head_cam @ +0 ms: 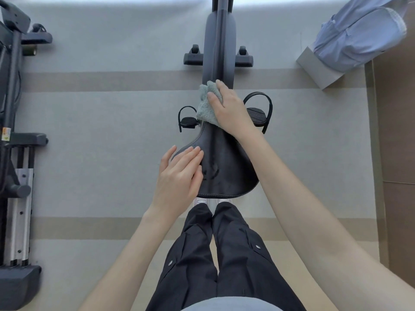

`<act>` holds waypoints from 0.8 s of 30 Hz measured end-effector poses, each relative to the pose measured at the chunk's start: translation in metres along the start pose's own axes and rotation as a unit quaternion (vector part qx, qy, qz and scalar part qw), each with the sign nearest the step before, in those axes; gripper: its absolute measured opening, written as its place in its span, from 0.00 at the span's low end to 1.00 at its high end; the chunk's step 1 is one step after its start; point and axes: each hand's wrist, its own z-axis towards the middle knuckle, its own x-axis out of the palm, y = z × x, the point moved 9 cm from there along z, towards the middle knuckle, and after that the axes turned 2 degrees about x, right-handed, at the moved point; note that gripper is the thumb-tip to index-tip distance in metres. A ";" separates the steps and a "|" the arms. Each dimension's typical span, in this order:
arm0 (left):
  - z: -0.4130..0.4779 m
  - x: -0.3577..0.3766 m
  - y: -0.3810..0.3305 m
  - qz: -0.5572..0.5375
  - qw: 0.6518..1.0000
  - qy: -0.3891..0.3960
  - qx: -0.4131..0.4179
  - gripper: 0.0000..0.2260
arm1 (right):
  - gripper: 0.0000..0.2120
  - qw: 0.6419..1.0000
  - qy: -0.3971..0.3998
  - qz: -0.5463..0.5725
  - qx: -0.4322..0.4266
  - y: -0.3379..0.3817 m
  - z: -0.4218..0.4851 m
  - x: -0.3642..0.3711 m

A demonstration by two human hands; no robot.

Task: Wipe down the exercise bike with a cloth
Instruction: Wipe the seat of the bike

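Right hand (229, 111) grip closed on cloth (207, 106) at saddle (226, 167) nose; left hand (179, 176) open, flat, steadying saddle. Frame and pedals likely remain.

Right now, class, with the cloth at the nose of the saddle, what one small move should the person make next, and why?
Probably draw the right hand and cloth back along the saddle toward its wide rear. The cloth sits only at the narrow front tip, the broad surface lies uncovered, and the left hand already rests flat on the saddle's left edge.
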 end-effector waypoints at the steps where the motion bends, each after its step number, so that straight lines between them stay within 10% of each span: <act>1: 0.000 0.000 0.000 0.001 1.000 0.001 -0.001 0.13 | 0.25 1.000 -0.007 -0.004 0.006 -0.002 -0.005 0.000; 24: -0.004 0.003 -0.005 0.016 1.000 0.000 0.001 0.13 | 0.25 0.980 -0.008 -0.191 -0.048 -0.055 -0.138 -0.003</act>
